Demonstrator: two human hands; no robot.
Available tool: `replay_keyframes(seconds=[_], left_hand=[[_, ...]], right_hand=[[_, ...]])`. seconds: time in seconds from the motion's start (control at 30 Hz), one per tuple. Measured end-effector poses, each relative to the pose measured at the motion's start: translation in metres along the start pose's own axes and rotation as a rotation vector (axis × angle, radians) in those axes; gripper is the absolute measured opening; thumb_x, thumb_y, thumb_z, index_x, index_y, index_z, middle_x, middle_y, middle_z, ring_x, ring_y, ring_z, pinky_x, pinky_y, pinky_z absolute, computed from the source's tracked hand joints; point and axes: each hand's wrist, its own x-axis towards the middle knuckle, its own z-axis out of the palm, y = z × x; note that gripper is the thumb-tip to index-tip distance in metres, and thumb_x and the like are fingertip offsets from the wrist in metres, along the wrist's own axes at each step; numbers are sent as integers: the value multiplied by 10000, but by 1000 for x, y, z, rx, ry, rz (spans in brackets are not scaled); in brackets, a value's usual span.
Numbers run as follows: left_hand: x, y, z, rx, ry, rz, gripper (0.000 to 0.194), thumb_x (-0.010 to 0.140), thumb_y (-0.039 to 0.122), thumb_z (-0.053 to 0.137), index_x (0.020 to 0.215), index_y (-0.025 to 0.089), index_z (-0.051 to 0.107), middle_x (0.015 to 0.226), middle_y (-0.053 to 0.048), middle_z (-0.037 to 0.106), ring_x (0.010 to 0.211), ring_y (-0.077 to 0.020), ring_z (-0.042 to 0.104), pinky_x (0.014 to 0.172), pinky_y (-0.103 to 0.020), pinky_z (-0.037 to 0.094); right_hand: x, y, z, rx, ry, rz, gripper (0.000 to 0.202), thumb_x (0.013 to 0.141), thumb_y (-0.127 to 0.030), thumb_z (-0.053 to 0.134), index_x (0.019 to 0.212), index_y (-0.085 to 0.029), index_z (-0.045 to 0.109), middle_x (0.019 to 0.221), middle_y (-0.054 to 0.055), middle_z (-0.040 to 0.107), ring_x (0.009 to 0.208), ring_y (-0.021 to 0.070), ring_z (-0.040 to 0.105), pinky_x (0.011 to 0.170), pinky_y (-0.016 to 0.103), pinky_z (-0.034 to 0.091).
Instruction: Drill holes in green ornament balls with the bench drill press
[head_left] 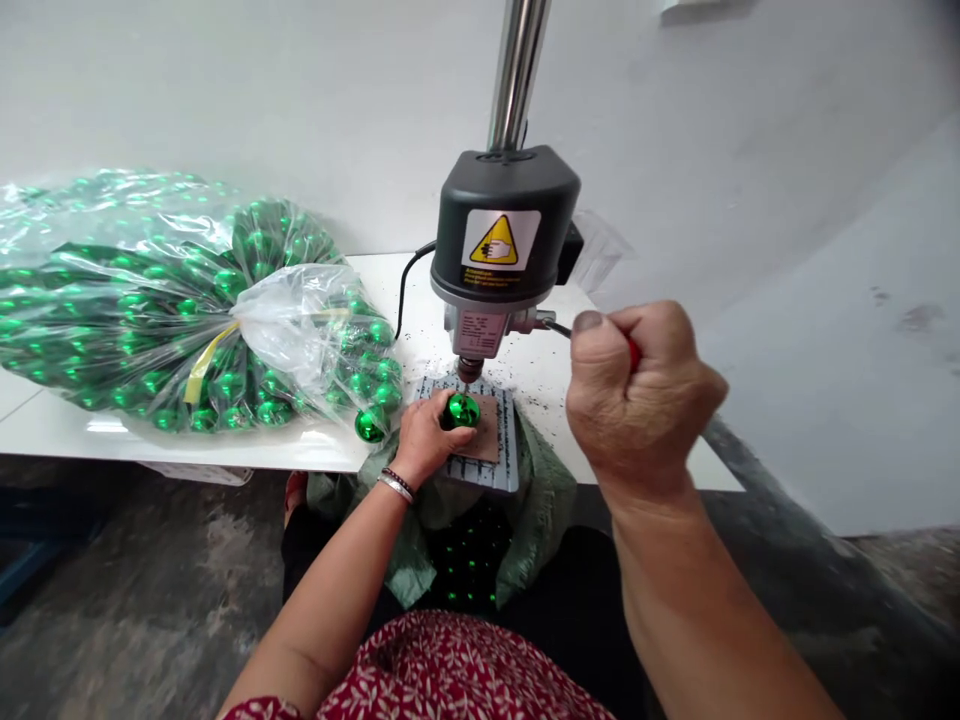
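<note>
My left hand (429,436) grips a shiny green ball ornament (463,411) between thumb and fingers, over a brown board (484,442) on the drill press's grey base (507,472). Just above the ball sits the chuck (470,369) of the drill press (507,225); whether the bit touches the ball I cannot tell. My right hand (646,390) is closed in a fist around the feed lever (556,327), whose red knob partly shows between the fingers.
Large clear bags (165,320) full of green balls cover the left of the white table (322,455). Dark shavings lie around the base. In front of it, an opened green woven sack (536,505) holds more green balls. A black cable (403,290) runs behind the press.
</note>
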Motion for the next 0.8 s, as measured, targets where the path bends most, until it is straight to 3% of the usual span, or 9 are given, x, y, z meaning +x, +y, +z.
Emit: replay_keyframes(seconds=[0.37, 0.7, 0.8], left_hand=[[0, -4, 3, -10, -8, 16, 550, 736, 336, 784, 1252, 210, 643, 1055, -65, 730, 1027, -275, 617, 957, -395, 456], [0, -4, 3, -49, 2, 19, 537, 727, 307, 791, 1234, 207, 646, 1044, -63, 733, 1003, -265, 635, 949, -399, 461], [1, -3, 3, -57, 14, 16, 547, 716, 309, 798, 1231, 205, 647, 1022, -61, 732, 1001, -267, 636, 945, -401, 463]], right_hand=[[-22, 7, 16, 26, 178, -81, 214, 891, -335, 503, 733, -193, 477, 592, -13, 478, 525, 76, 414, 524, 240, 308], [-45, 19, 19, 28, 158, -129, 182, 893, -307, 489, 761, -183, 487, 617, -15, 536, 540, 67, 452, 539, 209, 348], [-37, 17, 18, 39, 166, -95, 224, 883, -345, 486, 738, -174, 487, 595, -16, 525, 524, 60, 434, 524, 201, 333]])
